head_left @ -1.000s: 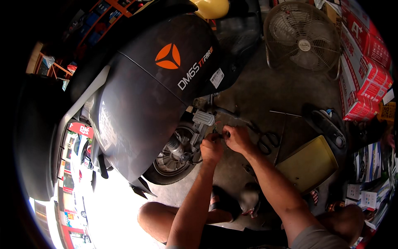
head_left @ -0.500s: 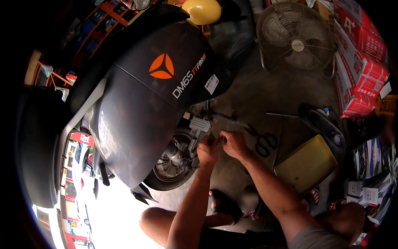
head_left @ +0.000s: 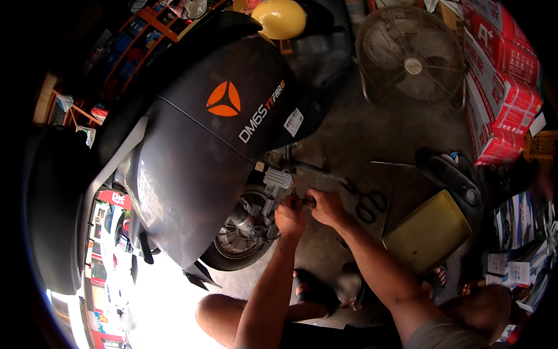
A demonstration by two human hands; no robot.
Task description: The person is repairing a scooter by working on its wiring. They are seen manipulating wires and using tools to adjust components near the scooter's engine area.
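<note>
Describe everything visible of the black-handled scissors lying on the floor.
The scissors lie flat on the bare concrete floor, just to the right of the right hand and beside the yellow tray. Two black loop handles, apparently plastic, point toward the tray; the blades run up-left toward the scooter's rear wheel and look closed. Nothing holds them; whether the hand touches them cannot be told.

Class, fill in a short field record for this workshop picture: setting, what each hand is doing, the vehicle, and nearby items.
Setting: cluttered workshop, concrete floor
Vehicle: dark scooter, rear wheel showing
Left hand: closed, at the metal part beside the wheel
Right hand: closed beside the left; what it grips is too small to tell
Nearby floor items: black scissors, yellow tray
Background: standing fan, red and white cartons, yellow helmet
</note>
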